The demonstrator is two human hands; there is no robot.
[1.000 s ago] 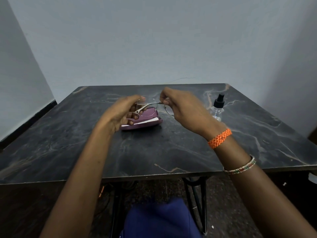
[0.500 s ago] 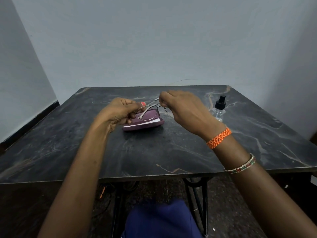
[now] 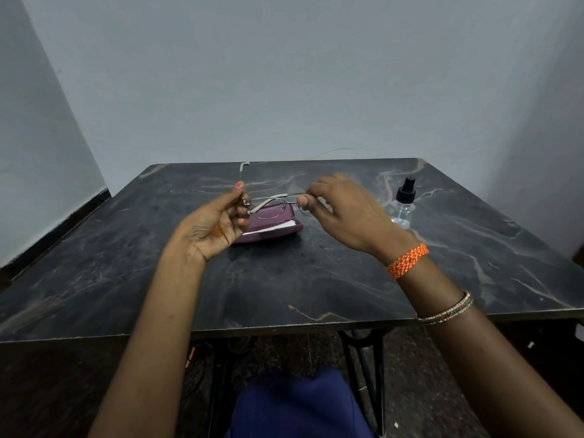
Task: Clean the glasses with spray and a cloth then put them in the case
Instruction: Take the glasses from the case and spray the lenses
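Thin metal-framed glasses (image 3: 271, 205) hang in the air just above the purple case (image 3: 268, 227). My left hand (image 3: 218, 222) pinches their left end and my right hand (image 3: 341, 213) pinches the right end near the hinge. One cream temple arm lies folded across the lenses; the other sticks out toward the back. The case lies on the dark marble table (image 3: 284, 279) with a white cloth edge (image 3: 278, 227) showing along its opening. A small clear spray bottle (image 3: 404, 202) with a black pump top stands to the right of my right hand.
The table sits against a pale wall, with walls on the left and right too. Black metal table legs (image 3: 363, 368) and my blue-clad knee (image 3: 300, 406) show below the near edge.
Both hands have lifted the glasses slightly and shifted their grip; my left palm now turns upward and one temple arm has swung out toward the back.
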